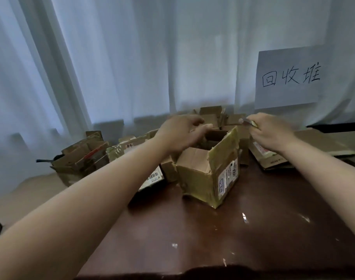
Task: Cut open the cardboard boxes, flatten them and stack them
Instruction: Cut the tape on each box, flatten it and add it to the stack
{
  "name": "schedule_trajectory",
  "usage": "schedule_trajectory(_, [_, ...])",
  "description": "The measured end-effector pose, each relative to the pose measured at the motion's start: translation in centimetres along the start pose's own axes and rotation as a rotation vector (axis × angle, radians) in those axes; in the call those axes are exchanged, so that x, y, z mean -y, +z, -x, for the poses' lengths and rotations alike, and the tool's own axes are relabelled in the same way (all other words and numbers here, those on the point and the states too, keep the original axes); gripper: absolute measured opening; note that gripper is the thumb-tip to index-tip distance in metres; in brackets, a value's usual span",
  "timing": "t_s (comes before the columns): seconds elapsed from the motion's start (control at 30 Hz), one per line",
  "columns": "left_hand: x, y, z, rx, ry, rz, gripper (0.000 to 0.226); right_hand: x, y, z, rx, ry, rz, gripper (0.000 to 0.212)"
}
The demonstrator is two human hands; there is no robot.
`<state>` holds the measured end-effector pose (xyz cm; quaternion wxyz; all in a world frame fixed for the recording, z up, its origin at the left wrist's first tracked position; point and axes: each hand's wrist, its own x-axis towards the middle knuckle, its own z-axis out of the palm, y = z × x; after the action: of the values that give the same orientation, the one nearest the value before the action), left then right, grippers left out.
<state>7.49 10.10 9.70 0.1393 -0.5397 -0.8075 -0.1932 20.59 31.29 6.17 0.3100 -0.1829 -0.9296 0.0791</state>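
An open-topped brown cardboard box [210, 170], wrapped in yellowish tape and carrying a white printed shipping label [228, 177] on its right face, is stood upright on the dark reddish-brown wooden desk [243, 235], directly below and between the two hands. The left hand [177, 132] is placed over the box's far left rim, with its fingers [197, 120] curled loosely and partly spread above the opening; whether the rim is gripped cannot be told. The right hand [273, 132] is positioned just right of the box's raised, taped flap, and its fingers are closed around a small metallic cutter [247, 121], whose tip is pointed left toward the left-hand fingers. Beyond the fingers, further brown cardboard boxes [211, 116] are gathered against a pale curtain [132, 57]. To the left of the left-hand fingers, crumpled taped cartons [81, 156] are heaped at the desk edge. To the right of the right-hand fingers, flattened brown cardboard sheets [314, 144] are laid in a low stack. Above that stack, a white paper sign [290, 77] with handwritten characters is fixed to the curtain. Small pale scraps [244, 217] are scattered on the desk nearer the wearer than the box.
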Motion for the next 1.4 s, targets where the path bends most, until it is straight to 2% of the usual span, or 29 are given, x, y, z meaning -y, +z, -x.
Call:
schedule_trajectory(0.03, [0.0,0.4,1.0,0.046,0.015,0.171,0.059,1.1,0.2,0.3,0.01,-0.009,-0.019,0.035])
schedule_trajectory(0.07, [-0.1,1.0,1.8,0.105,0.035,0.243,0.068,2.2,0.5,0.7,0.015,-0.018,-0.028,0.037])
schedule_trajectory(0.17, [0.0,3.6,3.6,0.262,0.071,0.057,0.105,3.9,1.2,2.3,0.01,0.001,-0.033,0.039])
schedule_trajectory(0.23, [0.5,4.7,4.1,0.244,0.117,-0.105,0.115,4.3,1.4,3.5,0.001,0.025,-0.032,0.042])
schedule_trajectory(0.37, [1.1,4.6,5.4,0.239,0.198,-0.157,0.089,5.0,1.5,5.1,0.021,0.072,-0.02,0.045])
schedule_trajectory(0.43, [1.3,4.6,6.6,0.265,0.255,-0.15,0.082,5.3,1.7,5.5,0.001,0.093,-0.055,0.037])
schedule_trajectory(0.5, [1.9,4.8,8.0,0.204,0.288,-0.107,0.071,5.7,1.8,5.6,-0.061,0.104,-0.111,0.03])
schedule_trajectory(0.63, [3.9,3.6,9.7,0.06,0.314,0.192,0.048,6.7,1.5,5.6,-0.156,0.12,-0.153,0.034])
schedule_trajectory(0.7, [4.5,2.6,10.1,0.053,0.358,0.441,0.041,7.0,1.1,5.9,-0.222,0.127,-0.158,0.036])
schedule_trajectory(0.77, [4.7,1.5,10.8,0.168,0.313,0.813,0.033,7.2,0.6,6.5,-0.288,0.137,-0.154,0.044])
schedule_trajectory(0.83, [5.1,1.2,11.2,0.215,0.228,0.994,0.029,7.4,0.0,7.4,-0.301,0.176,-0.112,0.054])
schedule_trajectory(0.9, [5.8,2.0,11.2,0.106,0.127,1.001,0.025,7.4,-0.2,8.4,-0.267,0.247,-0.031,0.057])
schedule_trajectory(0.97, [6.6,3.6,10.8,-0.048,-0.029,1.046,0.038,7.0,0.0,9.3,-0.204,0.342,0.043,0.057])
schedule_trajectory(1.03, [7.0,5.4,10.1,-0.133,-0.171,1.074,0.042,6.5,0.2,10.2,-0.124,0.425,0.075,0.054])
schedule_trajectory(1.13, [7.0,7.5,8.9,-0.193,-0.297,0.997,0.035,6.0,0.5,11.0,-0.031,0.488,0.04,0.048])
schedule_trajectory(1.23, [6.7,9.4,7.8,-0.213,-0.324,0.794,0.029,5.6,1.1,11.5,0.035,0.57,0.027,0.046])
schedule_trajectory(1.33, [6.6,11.1,7.0,-0.173,-0.344,0.687,0.028,5.0,1.6,11.6,0.006,0.621,-0.043,0.042])
schedule_trajectory(1.4, [6.4,10.8,6.9,-0.215,-0.314,0.62,0.031,4.9,1.4,11.3,-0.032,0.607,-0.085,0.037])
